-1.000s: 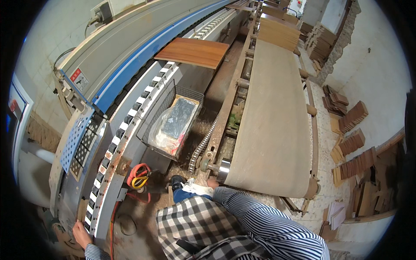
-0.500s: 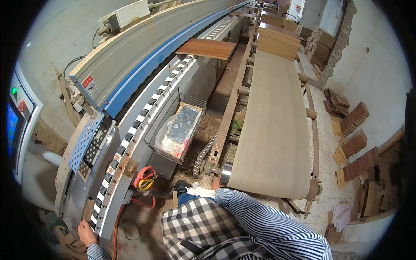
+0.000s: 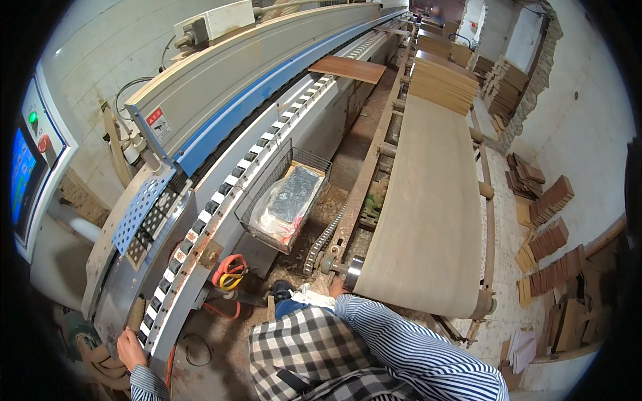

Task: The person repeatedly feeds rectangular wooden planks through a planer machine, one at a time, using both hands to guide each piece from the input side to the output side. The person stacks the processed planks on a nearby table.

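At the near end of the machine's roller rail (image 3: pixel 208 208), my left hand (image 3: pixel 131 349) has its fingers curled against the rail's edge. My right hand (image 3: pixel 336 287) is low beside the metal drum (image 3: pixel 355 273) at the near left corner of the belt conveyor (image 3: pixel 428 220); its fingertips are mostly hidden, and whether it grips the frame does not show. A brown wood panel (image 3: pixel 348 69) lies across the rail farther along, out of reach of both hands. White cloth (image 3: pixel 314 296) shows next to my right wrist.
Between rail and conveyor hangs a wire basket (image 3: pixel 244 217) with plastic-wrapped items. Orange-handled tools (image 3: pixel 231 271) hang from the rail. Stacked panels (image 3: pixel 443 83) stand on the belt's far part. A control panel (image 3: pixel 40 160) is at left; wood pieces (image 3: pixel 552 194) line the right wall.
The brown panel has slid farther away along the rail. My view has shifted slightly left, so the scene sits farther right. Both hands keep nearly the same places.
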Tool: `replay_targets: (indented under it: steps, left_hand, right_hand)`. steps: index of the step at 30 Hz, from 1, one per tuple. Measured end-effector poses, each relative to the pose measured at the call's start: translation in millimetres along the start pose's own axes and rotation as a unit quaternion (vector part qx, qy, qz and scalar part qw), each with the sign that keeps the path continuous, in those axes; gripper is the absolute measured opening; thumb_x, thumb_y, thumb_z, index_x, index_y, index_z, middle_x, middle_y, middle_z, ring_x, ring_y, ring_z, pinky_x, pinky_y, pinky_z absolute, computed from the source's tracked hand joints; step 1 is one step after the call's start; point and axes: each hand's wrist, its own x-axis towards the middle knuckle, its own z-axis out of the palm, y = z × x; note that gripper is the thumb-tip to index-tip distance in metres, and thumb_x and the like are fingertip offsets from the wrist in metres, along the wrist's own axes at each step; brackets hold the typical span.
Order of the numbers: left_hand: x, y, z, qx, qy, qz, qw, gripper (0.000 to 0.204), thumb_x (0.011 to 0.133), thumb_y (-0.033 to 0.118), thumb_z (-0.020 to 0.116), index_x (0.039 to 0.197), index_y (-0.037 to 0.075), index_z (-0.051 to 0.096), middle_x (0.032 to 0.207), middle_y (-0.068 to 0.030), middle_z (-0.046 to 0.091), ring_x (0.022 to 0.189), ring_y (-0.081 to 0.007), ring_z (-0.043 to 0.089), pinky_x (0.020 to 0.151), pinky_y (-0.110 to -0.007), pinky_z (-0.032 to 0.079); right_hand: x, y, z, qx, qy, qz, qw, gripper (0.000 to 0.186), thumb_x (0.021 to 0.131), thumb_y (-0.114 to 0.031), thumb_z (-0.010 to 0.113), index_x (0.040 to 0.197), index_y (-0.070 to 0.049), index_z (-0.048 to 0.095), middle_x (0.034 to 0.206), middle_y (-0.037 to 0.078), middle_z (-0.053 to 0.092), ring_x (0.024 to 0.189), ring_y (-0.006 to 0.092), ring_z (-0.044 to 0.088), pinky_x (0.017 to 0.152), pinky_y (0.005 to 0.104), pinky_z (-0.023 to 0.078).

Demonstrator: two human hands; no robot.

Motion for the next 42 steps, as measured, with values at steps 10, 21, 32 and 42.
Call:
replay_targets:
  steps: [10, 21, 32, 42]
  left_hand:
    - [-4.4, -2.0, 0.3, -0.003, 0.019, 0.005, 1.0, 0.044, 0.09, 0.032, 0.038, 0.068, -0.004, 0.052, 0.067, -0.025, 0.052, 0.064, -0.0399, 0.052, 0.06, -0.047, 0.036]
    - [-4.5, 6.4, -2.9, 0.004, 0.033, 0.022, 0.999, 0.045, 0.09, 0.031, 0.038, 0.065, -0.005, 0.048, 0.064, -0.0252, 0.048, 0.062, -0.0403, 0.049, 0.058, -0.047, 0.034]
    - [-4.5, 3.1, -1.0, -0.001, 0.026, 0.009, 1.0, 0.044, 0.09, 0.03, 0.038, 0.065, -0.005, 0.047, 0.062, -0.0234, 0.048, 0.057, -0.0371, 0.047, 0.057, -0.047, 0.033]
    - [-4.9, 6.1, -4.0, 0.003, 0.009, -0.004, 1.0, 0.044, 0.09, 0.031, 0.038, 0.065, -0.004, 0.047, 0.063, -0.0237, 0.049, 0.06, -0.0384, 0.049, 0.058, -0.047, 0.034]
  right_hand:
    - [-0.9, -0.6, -7.4, 0.02, -0.007, 0.0, 1.0, 0.029, 0.087, -0.013, 0.042, 0.107, 0.003, 0.055, 0.091, 0.028, 0.057, 0.082, 0.0372, 0.057, 0.067, 0.0515, 0.046]
    - [-1.9, 2.0, -11.0, 0.049, -0.005, 0.002, 0.999, 0.027, 0.086, -0.013, 0.043, 0.105, 0.002, 0.056, 0.09, 0.028, 0.058, 0.082, 0.0373, 0.057, 0.067, 0.0504, 0.046]
    - [-2.9, 3.4, -12.5, 0.066, -0.005, -0.001, 0.998, 0.026, 0.086, -0.012, 0.043, 0.103, 0.002, 0.056, 0.09, 0.027, 0.058, 0.082, 0.0374, 0.057, 0.068, 0.0493, 0.046]
    - [-4.3, 3.7, -12.9, 0.078, -0.004, 0.0, 0.997, 0.024, 0.086, -0.011, 0.044, 0.102, 0.002, 0.057, 0.09, 0.027, 0.058, 0.083, 0.0374, 0.057, 0.068, 0.0483, 0.046]
